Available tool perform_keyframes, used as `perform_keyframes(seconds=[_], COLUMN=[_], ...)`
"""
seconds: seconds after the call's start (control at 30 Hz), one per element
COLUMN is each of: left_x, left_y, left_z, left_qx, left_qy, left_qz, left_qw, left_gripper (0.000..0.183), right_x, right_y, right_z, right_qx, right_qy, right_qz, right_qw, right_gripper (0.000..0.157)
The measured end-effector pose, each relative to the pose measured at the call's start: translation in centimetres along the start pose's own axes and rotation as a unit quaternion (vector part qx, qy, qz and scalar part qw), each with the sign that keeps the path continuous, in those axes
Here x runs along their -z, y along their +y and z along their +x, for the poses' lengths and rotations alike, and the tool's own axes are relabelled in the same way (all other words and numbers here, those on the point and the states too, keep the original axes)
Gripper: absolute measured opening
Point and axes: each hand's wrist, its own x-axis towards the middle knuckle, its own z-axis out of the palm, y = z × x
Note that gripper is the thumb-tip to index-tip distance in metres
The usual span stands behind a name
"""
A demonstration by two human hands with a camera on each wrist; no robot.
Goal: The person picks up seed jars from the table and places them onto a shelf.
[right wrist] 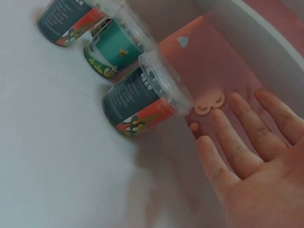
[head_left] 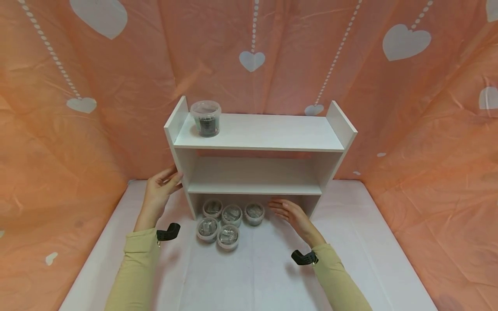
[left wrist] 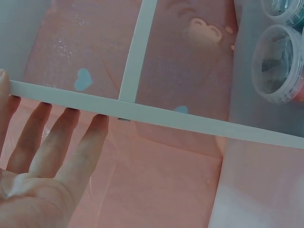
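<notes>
A white shelf unit [head_left: 254, 190] stands on the table, with two boards between its side panels. My left hand [head_left: 160, 185] is at the outside of its left panel, straight fingertips against the panel beside the front edge [left wrist: 180, 121]. The thumb tip shows at that edge in the left wrist view. My right hand [head_left: 289, 214] hovers below the lower board, fingers extended and holding nothing. Nearest to it is a lidded clear plastic tub [head_left: 254, 214] with a dark and orange printed label. Several similar tubs [head_left: 228, 237] are grouped left of it.
One taller clear tub [head_left: 206, 119] with dark contents stands at the top board's left end. Orange cloth [head_left: 256, 82] with white hearts hangs behind the shelf and along both sides. A pale cloth [head_left: 249, 280] covers the table. Each wrist wears a black camera [head_left: 168, 232].
</notes>
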Motion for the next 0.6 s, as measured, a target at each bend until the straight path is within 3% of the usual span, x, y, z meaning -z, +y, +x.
perform_keyframes(seconds=[0.6], left_x=[0.1], left_y=[0.0], left_z=[0.0], left_qx=[0.005], left_qy=[-0.001], left_qz=[0.028], left_qw=[0.9996], left_gripper=[0.052], right_x=[0.7], right_y=[2.0], right_z=[0.7], right_qx=[-0.021], right_qy=[-0.002], right_qz=[-0.011], right_qw=[1.000], right_gripper=[0.048])
